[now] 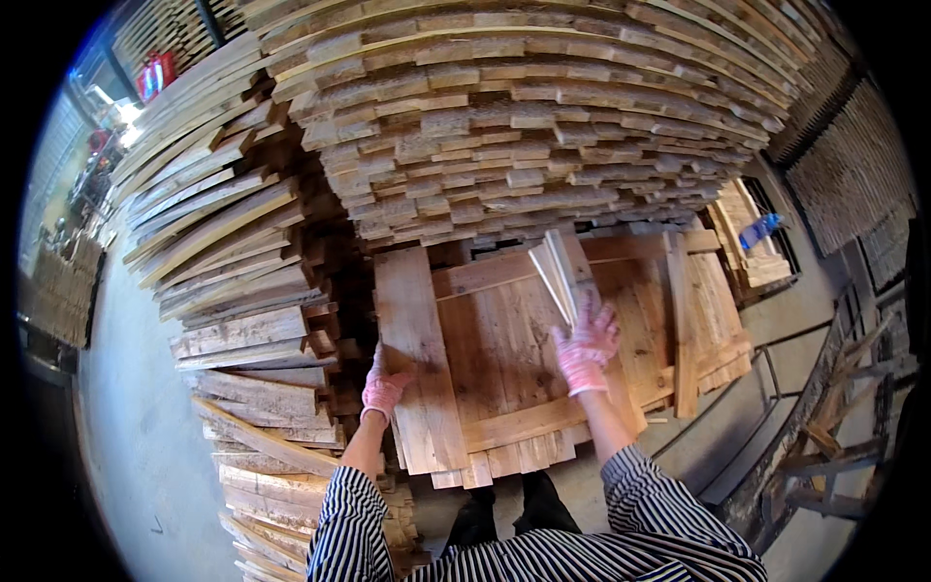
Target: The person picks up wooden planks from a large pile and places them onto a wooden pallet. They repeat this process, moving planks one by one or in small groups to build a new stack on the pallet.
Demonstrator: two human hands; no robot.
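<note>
Plank (pixel 419 359) lies flat on left edge of low board stack (pixel 543 339), long axis running away from person. Left hand (pixel 383 388) fingers clamped on its left edge. Right hand (pixel 587 344) grips narrow slats (pixel 561 272), upright, right of plank.

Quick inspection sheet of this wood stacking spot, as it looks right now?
Surface: layer of flat boards on a low stack, concrete floor around it.
Job's things: wide plank under the left hand; thin slats held tilted in the right hand.
Clutter: loose offcuts on the side stack.
Grippers: left hand in a pink glove grips the plank's edge; right hand, gloved, closed on the slats.
Cables: nothing seen.
Surroundings: tall wall of stacked planks ahead, metal rack at right.
</note>
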